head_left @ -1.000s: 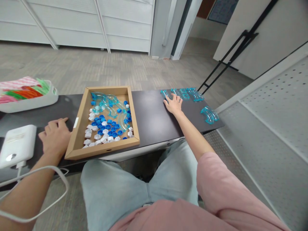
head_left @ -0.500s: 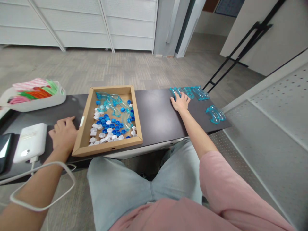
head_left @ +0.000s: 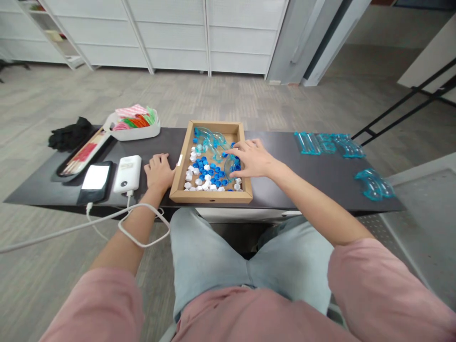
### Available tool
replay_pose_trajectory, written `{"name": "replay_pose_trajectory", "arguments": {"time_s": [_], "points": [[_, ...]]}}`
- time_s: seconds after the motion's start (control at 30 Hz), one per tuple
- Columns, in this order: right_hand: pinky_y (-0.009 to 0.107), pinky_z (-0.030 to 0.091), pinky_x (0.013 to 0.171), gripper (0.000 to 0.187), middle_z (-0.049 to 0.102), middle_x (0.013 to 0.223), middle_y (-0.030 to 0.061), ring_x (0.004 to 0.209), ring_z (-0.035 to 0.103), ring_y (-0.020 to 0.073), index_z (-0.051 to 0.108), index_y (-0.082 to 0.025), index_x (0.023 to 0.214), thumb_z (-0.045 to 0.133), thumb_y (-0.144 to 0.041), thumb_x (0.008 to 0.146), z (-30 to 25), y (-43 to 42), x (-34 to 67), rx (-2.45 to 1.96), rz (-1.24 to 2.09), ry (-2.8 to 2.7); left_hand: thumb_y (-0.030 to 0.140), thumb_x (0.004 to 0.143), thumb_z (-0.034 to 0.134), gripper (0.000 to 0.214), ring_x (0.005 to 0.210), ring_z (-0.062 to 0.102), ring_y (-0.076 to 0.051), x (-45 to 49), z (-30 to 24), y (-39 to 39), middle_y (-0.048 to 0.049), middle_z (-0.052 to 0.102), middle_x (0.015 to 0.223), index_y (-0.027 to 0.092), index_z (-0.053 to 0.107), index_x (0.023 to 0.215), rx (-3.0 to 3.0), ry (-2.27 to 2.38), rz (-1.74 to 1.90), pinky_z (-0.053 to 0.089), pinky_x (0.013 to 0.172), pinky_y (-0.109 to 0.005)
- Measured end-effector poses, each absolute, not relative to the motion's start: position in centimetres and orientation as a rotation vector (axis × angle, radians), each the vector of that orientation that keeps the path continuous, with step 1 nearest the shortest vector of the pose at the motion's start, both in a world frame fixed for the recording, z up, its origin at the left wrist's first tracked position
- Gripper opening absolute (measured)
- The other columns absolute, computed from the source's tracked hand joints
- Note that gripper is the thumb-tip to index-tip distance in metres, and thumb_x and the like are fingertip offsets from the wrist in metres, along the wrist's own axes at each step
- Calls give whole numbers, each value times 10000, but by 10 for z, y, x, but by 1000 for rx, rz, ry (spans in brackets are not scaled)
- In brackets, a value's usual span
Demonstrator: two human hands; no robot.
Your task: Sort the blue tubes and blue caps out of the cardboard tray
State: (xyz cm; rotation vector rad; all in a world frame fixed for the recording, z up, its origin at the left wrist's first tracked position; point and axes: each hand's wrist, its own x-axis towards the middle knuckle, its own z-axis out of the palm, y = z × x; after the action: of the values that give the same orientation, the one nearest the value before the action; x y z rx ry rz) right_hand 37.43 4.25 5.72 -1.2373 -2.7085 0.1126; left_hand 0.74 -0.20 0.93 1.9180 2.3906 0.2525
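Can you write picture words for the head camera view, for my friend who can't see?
A person's right hand is over a cardboard tray of blue and white hexagonal pieces and see-through turquoise pieces. The left hand is at its left side. More turquoise pieces lie farther right on the dark table.

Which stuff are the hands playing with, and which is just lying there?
Seems in use:
- box, between the right hand and left hand
- clear blue pieces, in the box and on the table
- hexagons, maybe

Seems just lying there:
- phone
- power bank
- basket
- black cloth
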Motion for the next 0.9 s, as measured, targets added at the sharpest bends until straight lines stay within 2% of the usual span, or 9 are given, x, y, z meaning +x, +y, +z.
{"name": "replay_pose_trajectory", "arguments": {"time_s": [0.07, 0.13, 0.33, 0.43, 0.53, 0.7, 0.9], "points": [[608, 298, 1296, 989, 652, 1678, 154, 1515, 518, 498, 689, -361, 1678, 962, -734, 804, 56, 45, 354, -1252, 153, -2848, 458, 1146, 445, 713, 1577, 532, -490, 8, 9, -2, -356, 554, 1712, 55, 550, 1725, 1909, 2396, 266, 403, 1282, -609], [607, 293, 1304, 966, 665, 1664, 139, 1503, 526, 493, 727, -361, 1638, 1002, -652, 759, 52, 50, 345, -1268, 158, -2933, 470, 1142, 442, 723, 1591, 519, -487, 9, 9, -2, -351, 552, 1720, 61, 550, 1729, 1907, 2390, 283, 396, 1293, -601], [552, 326, 1192, 361, 779, 1378, 146, 1282, 631, 399, 870, -260, 1282, 821, -389, 948, 58, 58, 345, -1259, 83, -2861, 452, 1129, 465, 719, 1598, 505, -487, 10, 9, -2, -347, 549, 1733, 50, 553, 1719, 1904, 2375, 314, 381, 1311, -612], [522, 326, 1130, 210, 813, 1275, 128, 1246, 649, 372, 870, -256, 1146, 718, -292, 1005, 66, 58, 350, -1269, 119, -2779, 443, 1125, 485, 714, 1597, 510, -495, 12, 11, -3, -358, 543, 1734, 45, 560, 1714, 1902, 2370, 318, 389, 1300, -619], [498, 347, 1110, 156, 841, 1210, 104, 1235, 687, 353, 839, -253, 1105, 719, -291, 1014, 71, 59, 355, -1216, 239, -2703, 440, 1139, 480, 717, 1602, 497, -490, 12, 14, -5, -368, 528, 1739, 27, 544, 1721, 1889, 2355, 331, 373, 1299, -621], [390, 492, 962, 108, 851, 1111, 56, 1047, 764, 267, 722, -254, 1082, 692, -339, 1024, 70, 60, 360, -1132, 613, -2424, 501, 1180, 423, 782, 1602, 459, -478, 10, 21, -9, -393, 468, 1760, -48, 483, 1733, 1908, 2241, 349, 334, 1292, -613], [343, 540, 818, 219, 749, 895, -26, 797, 693, 195, 549, -295, 1068, 694, -440, 990, 49, 61, 388, -1168, 792, -1902, 487, 1133, 390, 788, 1602, 459, -492, 12, 23, -9, -389, 460, 1750, -19, 494, 1728, 1890, 2291, 277, 340, 1310, -618]]}}
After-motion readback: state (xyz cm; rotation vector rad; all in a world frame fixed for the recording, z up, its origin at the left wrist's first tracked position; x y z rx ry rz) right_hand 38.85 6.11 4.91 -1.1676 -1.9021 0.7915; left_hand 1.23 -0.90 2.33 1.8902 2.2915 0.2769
